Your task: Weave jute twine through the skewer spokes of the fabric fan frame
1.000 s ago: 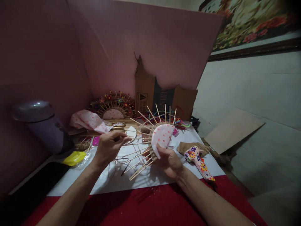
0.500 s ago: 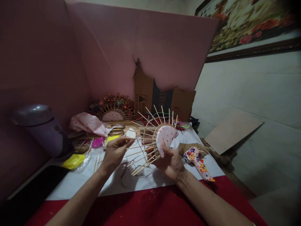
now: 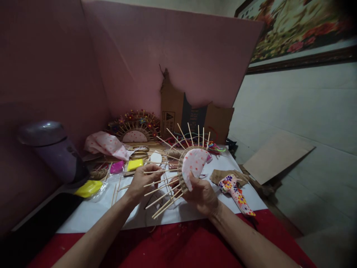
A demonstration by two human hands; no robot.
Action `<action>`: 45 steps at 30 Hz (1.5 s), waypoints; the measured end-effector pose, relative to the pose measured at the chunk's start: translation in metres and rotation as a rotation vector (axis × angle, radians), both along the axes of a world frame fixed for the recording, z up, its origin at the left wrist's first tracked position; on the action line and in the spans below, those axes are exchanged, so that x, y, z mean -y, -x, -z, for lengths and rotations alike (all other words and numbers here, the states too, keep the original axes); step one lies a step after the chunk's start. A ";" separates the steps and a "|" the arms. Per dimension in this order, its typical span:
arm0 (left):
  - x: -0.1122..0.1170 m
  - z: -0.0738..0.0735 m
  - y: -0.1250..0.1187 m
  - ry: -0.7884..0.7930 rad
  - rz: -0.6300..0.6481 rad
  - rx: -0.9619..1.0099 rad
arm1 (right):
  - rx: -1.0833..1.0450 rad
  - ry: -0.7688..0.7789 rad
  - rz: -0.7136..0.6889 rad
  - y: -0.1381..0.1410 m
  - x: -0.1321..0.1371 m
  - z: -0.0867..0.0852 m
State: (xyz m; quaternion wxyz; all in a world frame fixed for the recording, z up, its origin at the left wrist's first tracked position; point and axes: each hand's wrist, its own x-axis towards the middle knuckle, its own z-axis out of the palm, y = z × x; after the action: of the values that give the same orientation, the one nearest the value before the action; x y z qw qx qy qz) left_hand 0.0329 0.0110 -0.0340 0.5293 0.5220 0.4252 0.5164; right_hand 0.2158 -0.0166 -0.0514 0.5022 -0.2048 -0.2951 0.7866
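My right hand point(image 3: 201, 193) grips a half-round craft piece point(image 3: 194, 165): pink dotted fabric in the middle, a woven rim, and thin wooden sticks fanning out all around. My left hand point(image 3: 143, 182) is closed among the sticks on the piece's left side, fingers pinched on a thin strand or stick that I cannot make out clearly. Both hands hover over a white sheet point(image 3: 89, 214) lying on a red cloth point(image 3: 181, 245).
A finished fan-shaped piece point(image 3: 135, 128) leans at the back by a cardboard box point(image 3: 192, 115). Pink dotted fabric point(image 3: 106, 145), yellow point(image 3: 88, 188) and pink point(image 3: 116, 166) clay lumps, a purple jar point(image 3: 52, 152) sit left. A flower-patterned glue gun point(image 3: 237, 195) lies right.
My left hand has dropped lower and moved right, closer in against the sticks. The craft piece has turned slightly in my right hand.
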 end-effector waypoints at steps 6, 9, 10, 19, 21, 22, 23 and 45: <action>-0.003 -0.005 0.008 0.047 -0.021 0.097 | 0.026 -0.015 -0.051 -0.001 0.001 0.000; -0.002 -0.014 0.015 0.140 -0.039 0.175 | 0.052 -0.031 -0.048 -0.002 -0.001 0.002; -0.001 -0.017 0.017 0.176 -0.045 0.198 | 0.058 -0.034 -0.044 -0.002 -0.001 0.003; -0.002 -0.028 0.027 0.144 -0.109 0.194 | 0.095 -0.009 -0.026 -0.002 -0.005 0.006; -0.001 -0.027 0.026 0.053 -0.144 0.156 | 0.103 0.001 -0.011 -0.002 -0.006 0.006; 0.000 -0.027 0.026 -0.023 -0.180 0.098 | 0.109 0.009 -0.008 -0.002 -0.006 0.006; 0.001 -0.026 0.026 -0.120 -0.223 0.007 | 0.115 0.018 -0.004 -0.001 -0.007 0.006; -0.003 -0.024 0.041 -0.588 -0.335 -0.584 | 0.184 -0.042 -0.169 -0.001 -0.004 0.008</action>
State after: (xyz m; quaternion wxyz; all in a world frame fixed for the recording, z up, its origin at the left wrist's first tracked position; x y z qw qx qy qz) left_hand -0.0082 0.0143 -0.0097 0.1251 0.6980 0.4709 0.5248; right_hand 0.2170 -0.0122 -0.0597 0.4094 -0.2399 -0.3725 0.7976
